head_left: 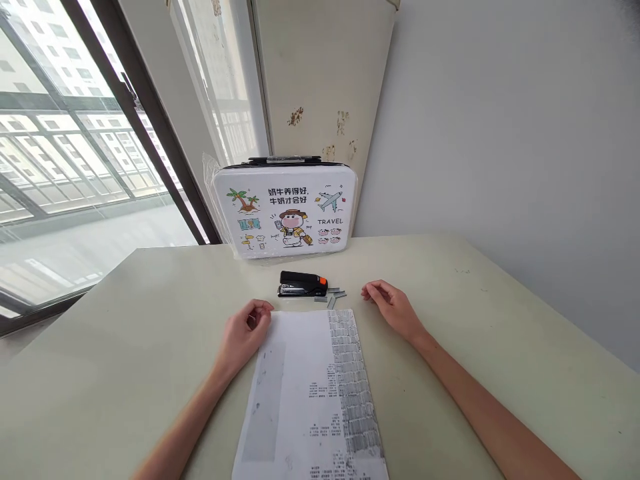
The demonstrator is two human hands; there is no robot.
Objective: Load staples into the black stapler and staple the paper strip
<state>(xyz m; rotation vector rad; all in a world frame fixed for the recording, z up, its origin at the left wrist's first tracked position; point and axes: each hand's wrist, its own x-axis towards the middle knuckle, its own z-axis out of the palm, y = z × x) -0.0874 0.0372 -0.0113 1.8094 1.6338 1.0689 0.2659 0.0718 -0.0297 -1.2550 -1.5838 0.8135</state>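
Paper (310,393): lies flat on the worktop (125,347), between the hands.
Left hand (246,333): loosely curled, holds nothing, touches the paper's top left corner.
Right hand (393,308): loose, holds nothing, rests beside the paper.
Stapler (303,284): just behind the paper, staples (334,296) beside it.
Case (285,210): stands upright behind the stapler.

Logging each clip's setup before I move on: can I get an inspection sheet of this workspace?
Surface: pale beige table, smooth, faint marks at right.
Job's things: printed white paper sheet flat between the hands; black stapler with orange end beyond it; loose grey staple strips beside the stapler.
Clutter: white cartoon-printed carry case upright at the far edge.
Grippers: left hand loosely curled, on the paper's top-left corner; right hand resting on the table, holding nothing.
Cables: nothing seen.
Surroundings: window at left, plain wall at right.
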